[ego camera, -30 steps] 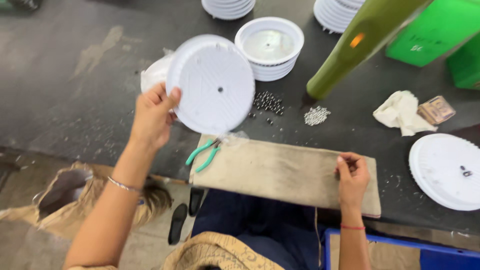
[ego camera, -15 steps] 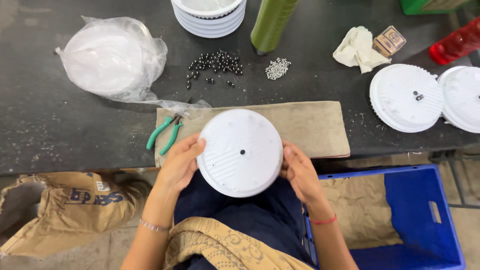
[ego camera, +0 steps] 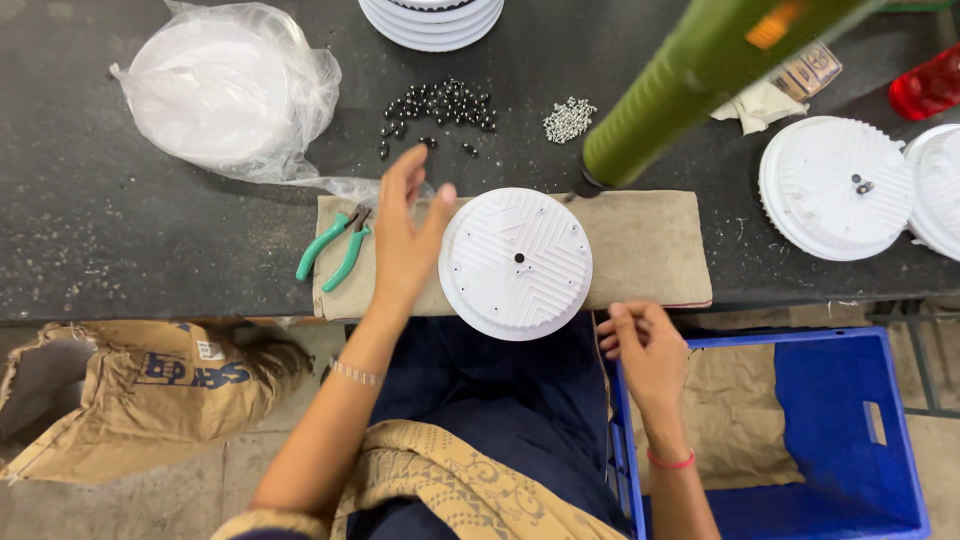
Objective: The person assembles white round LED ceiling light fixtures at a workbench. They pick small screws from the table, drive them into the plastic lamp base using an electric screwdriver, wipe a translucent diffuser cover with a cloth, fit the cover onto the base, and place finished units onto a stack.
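Observation:
A white round ribbed plastic disc lies on a beige cloth pad at the near edge of the dark workbench. My left hand hovers just left of the disc, fingers spread, holding nothing. My right hand is below the bench edge, right of the disc, fingers loosely curled with nothing seen in them. Green-handled pliers lie on the pad's left end.
Behind the pad lie black balls and small silver parts. A bagged white disc is at left, more white discs at right, a stack at back. A green cylinder, a blue crate, a brown sack.
The disc held in both hands over my lap now rests on the pad. Both hands have let go of it; the left lifted open, the right dropped back.

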### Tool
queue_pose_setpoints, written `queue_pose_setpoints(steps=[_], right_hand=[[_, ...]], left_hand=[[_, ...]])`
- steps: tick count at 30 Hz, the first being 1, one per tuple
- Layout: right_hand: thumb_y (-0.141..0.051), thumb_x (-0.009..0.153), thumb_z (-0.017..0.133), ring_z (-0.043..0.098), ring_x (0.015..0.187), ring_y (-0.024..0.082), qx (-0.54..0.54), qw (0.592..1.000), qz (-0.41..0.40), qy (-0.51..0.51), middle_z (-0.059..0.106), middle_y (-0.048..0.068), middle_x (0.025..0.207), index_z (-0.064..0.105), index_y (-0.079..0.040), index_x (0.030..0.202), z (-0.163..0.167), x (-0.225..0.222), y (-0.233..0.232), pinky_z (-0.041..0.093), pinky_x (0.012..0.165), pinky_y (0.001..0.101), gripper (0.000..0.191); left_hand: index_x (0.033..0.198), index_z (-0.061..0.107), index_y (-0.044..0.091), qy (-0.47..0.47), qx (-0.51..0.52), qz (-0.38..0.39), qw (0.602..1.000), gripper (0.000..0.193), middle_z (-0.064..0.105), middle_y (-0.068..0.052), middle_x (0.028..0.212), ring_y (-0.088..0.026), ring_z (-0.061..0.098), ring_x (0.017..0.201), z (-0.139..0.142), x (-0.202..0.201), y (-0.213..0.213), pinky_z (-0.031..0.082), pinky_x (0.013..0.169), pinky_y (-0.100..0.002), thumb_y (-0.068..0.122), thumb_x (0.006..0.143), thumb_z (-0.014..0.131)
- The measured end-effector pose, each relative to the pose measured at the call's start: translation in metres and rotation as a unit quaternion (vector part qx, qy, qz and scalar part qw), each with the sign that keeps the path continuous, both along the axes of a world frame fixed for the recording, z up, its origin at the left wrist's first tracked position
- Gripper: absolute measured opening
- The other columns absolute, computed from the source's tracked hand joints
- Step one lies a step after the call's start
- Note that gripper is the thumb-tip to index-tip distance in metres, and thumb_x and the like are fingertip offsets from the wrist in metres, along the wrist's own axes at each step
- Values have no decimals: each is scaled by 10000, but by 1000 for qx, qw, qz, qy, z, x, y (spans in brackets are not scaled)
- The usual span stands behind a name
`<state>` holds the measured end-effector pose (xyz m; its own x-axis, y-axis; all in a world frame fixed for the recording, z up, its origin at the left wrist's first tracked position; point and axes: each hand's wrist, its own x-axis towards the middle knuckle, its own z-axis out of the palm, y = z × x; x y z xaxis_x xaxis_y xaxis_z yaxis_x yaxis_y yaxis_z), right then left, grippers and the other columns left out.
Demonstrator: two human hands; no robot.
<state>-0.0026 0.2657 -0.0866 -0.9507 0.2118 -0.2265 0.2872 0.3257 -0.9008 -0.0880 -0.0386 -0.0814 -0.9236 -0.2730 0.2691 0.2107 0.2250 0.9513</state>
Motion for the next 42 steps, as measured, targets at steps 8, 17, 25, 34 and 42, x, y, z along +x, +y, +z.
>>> queue_pose_setpoints(steps=[8,17,25,34,42], right_hand=[[-232,787,855,439,1411,423,195,913,242,264,434,253,1545,439,23,1495,27,-31,-26,379,1142,461,860],[-327,768,891,496,1387,368,227,932,185,212,489,203,1512,497,-41,1470,21,-43,-46,445,1118,445,854],[-337,803,894,514,1359,366,226,927,181,239,491,188,1467,485,-48,1493,8,-42,-45,462,1108,440,853],[-326,799,890,506,1356,374,223,921,187,257,493,197,1460,484,-45,1488,4,-41,-41,458,1097,453,848],[-323,875,914,591,1301,272,213,892,180,357,597,143,1425,540,-43,1464,79,-87,-50,505,1076,371,752]], left_hand=[[1522,292,-78,-44,-283,-64,956,1202,311,-348,1565,-487,314,1434,3,90,36,223,1174,-558,450,637,910],[1556,294,-28,-21,-277,-158,947,1295,319,-260,1625,-412,317,1509,-14,36,6,248,1223,-516,495,566,946],[1577,230,-45,-18,-255,-163,953,1361,304,-258,1646,-404,313,1521,-22,32,3,254,1234,-492,463,545,956],[1570,265,-52,-4,-264,-158,951,1338,319,-273,1634,-423,326,1511,-23,35,3,254,1234,-483,494,561,953],[1569,259,-51,-3,-271,-148,951,1349,335,-268,1621,-415,332,1502,-25,37,5,252,1231,-483,511,555,947]])
